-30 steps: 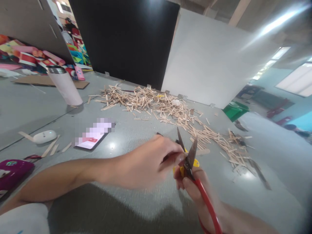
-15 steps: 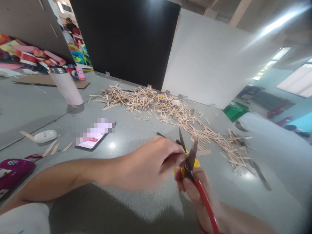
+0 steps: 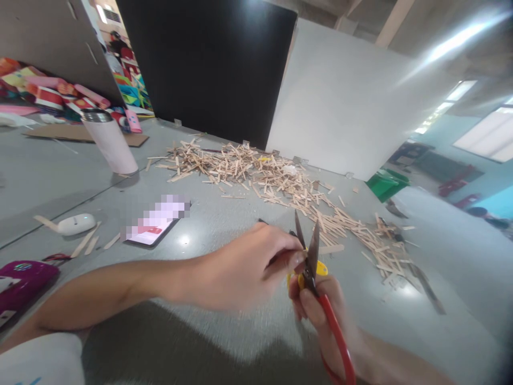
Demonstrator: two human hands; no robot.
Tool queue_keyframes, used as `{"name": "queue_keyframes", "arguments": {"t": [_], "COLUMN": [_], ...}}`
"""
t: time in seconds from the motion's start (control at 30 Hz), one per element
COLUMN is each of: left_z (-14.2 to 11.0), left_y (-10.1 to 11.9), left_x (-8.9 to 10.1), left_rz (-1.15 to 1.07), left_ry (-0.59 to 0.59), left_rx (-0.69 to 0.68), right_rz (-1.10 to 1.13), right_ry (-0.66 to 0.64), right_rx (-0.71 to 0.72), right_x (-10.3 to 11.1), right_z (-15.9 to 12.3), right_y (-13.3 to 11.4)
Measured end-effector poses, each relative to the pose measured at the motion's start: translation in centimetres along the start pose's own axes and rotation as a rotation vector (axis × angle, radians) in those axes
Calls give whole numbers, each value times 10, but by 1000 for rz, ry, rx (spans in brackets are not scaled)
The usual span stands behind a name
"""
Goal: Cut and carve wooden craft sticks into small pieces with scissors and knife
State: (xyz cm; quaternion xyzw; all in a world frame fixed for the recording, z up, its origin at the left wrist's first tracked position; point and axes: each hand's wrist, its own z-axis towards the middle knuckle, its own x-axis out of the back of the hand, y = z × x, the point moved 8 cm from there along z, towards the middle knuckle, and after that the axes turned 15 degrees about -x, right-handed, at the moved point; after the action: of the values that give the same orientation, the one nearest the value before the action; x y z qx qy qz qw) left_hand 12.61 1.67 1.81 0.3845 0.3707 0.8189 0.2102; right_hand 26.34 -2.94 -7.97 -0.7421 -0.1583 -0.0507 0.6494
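My right hand point(image 3: 320, 315) grips red-handled snips point(image 3: 310, 262) with the blades pointing up and slightly apart. My left hand point(image 3: 244, 270) reaches across from the left, its fingers pinched right beside the blades; what they hold is too small to make out. A long pile of cut wooden sticks point(image 3: 280, 184) is strewn over the grey table point(image 3: 224, 214) beyond both hands. One wooden stick point(image 3: 332, 248) lies just behind the snips.
A phone point(image 3: 154, 222) lies face up left of my hands. A white tumbler point(image 3: 110, 141) stands far left, a white oval device point(image 3: 76, 223) and a few sticks near it, a magenta object point(image 3: 20, 278) at the left edge. A green bin point(image 3: 387, 182) sits beyond the table.
The snips' blades have closed a little. Both hands stay in nearly the same place.
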Motion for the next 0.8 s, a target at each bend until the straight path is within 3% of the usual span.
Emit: {"name": "queue_keyframes", "arguments": {"t": [0.23,0.37,0.5,0.6,0.8], "left_z": [0,1,-1,-4,-4], "left_y": [-3,-4,0,5,8], "left_x": [1,3,18,29,16], "left_rz": [11,4,2,-3,-169], "left_ry": [6,11,114,172,89], "left_rx": [47,42,39,55,76], "right_rz": [3,21,49,24,-30], "right_ry": [19,-53,-143,-139,-104], "right_rx": [-10,41,67,103,100], "right_x": [1,-2,-2,2,7], "right_z": [1,-1,-5,-7,-10], "right_y": [-5,-14,-13,-11,-18]}}
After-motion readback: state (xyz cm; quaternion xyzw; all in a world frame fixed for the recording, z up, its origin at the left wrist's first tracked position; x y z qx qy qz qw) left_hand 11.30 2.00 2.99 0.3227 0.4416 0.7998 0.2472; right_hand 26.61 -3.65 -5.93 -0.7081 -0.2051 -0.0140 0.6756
